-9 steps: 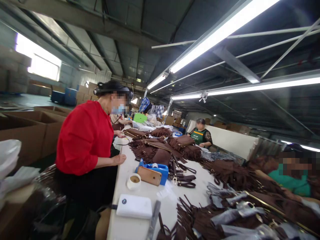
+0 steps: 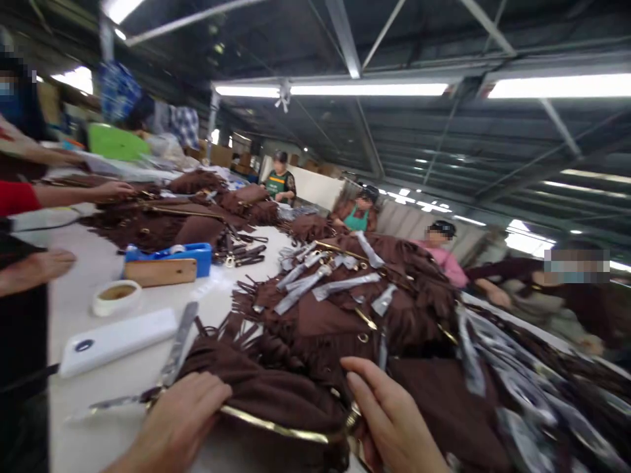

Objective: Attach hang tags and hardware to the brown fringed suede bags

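Observation:
A brown fringed bag [image 2: 276, 394] with a gold zipper lies near me at the front of the table. My left hand [image 2: 182, 417] closes over the left end of its zipper edge. At the other end, my right hand [image 2: 389, 417] has its fingers bent around the bag's corner beside a gold metal fitting [image 2: 353, 415]. The right fingertips are partly hidden. Left of the bag, a strap in clear plastic wrap [image 2: 181, 341] rests on the table.
More brown bags [image 2: 325, 315] with plastic-wrapped straps are heaped ahead. On the left are a white power bank [image 2: 118, 341], a tape roll [image 2: 117, 297], a phone [image 2: 160, 272] and a blue tape dispenser [image 2: 203, 257]. A co-worker's hand [image 2: 37, 268] is at the table's left edge; others sit opposite.
My view has swung right and down, so the table objects sit further left. Both my hands and the bag they hold are now in view.

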A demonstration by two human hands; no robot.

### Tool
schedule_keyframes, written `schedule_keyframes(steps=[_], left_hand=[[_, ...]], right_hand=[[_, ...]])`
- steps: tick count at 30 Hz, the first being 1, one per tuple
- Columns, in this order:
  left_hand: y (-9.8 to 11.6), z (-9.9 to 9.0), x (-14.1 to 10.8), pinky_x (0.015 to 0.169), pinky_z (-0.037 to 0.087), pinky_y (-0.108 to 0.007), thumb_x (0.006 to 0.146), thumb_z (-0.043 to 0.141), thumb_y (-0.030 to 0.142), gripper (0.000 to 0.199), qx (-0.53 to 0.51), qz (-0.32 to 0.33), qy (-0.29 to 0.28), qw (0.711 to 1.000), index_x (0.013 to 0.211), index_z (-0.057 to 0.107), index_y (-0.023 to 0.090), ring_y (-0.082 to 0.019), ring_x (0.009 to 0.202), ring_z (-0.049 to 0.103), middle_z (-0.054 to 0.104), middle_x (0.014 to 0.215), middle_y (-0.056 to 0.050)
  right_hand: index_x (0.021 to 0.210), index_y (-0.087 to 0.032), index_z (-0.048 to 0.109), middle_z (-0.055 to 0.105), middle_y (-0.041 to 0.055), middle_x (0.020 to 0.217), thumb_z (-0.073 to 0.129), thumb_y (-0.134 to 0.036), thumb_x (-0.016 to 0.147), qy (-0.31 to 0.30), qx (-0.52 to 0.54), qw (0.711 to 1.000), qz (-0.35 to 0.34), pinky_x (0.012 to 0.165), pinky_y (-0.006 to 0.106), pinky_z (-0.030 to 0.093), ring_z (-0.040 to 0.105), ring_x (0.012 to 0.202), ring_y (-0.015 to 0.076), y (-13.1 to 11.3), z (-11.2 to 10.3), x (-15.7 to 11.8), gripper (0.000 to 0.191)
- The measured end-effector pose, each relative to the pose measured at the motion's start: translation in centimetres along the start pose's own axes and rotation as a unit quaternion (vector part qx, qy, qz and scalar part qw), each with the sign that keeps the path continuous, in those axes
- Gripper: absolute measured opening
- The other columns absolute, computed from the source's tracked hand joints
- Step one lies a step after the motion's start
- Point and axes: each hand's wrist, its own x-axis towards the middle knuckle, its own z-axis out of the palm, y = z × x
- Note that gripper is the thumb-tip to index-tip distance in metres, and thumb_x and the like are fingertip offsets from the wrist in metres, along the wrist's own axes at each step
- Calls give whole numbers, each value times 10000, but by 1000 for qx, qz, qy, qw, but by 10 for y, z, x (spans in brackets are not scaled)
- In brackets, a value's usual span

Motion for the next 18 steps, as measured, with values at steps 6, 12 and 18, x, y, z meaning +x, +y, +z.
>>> schedule_keyframes(steps=[6,12,18], left_hand=[[-7,-13,5,808,504,-262,912,443,180,259,29,36,-17,999,1070,631,259,-190,877,672,732,970,-14],[8,-14,6,789,492,-313,886,390,119,309,5,17,-60,998,986,663,222,-204,847,634,704,942,-53],[10,-18,-12,855,499,-309,776,492,109,360,-29,84,-124,988,1031,690,270,-215,951,638,708,1033,-28]], right_hand=[[1084,-193,675,512,-61,446,480,-610,899,-27,-9,999,17,304,164,275,405,324,83,-5,-20,-3,497],[1051,-178,710,523,-45,481,552,-614,888,151,-23,986,-68,339,189,365,449,361,97,-27,-62,-31,491],[1039,-209,709,597,-17,604,580,-495,931,251,-49,962,-100,386,183,443,525,433,100,-44,-74,-64,332]])
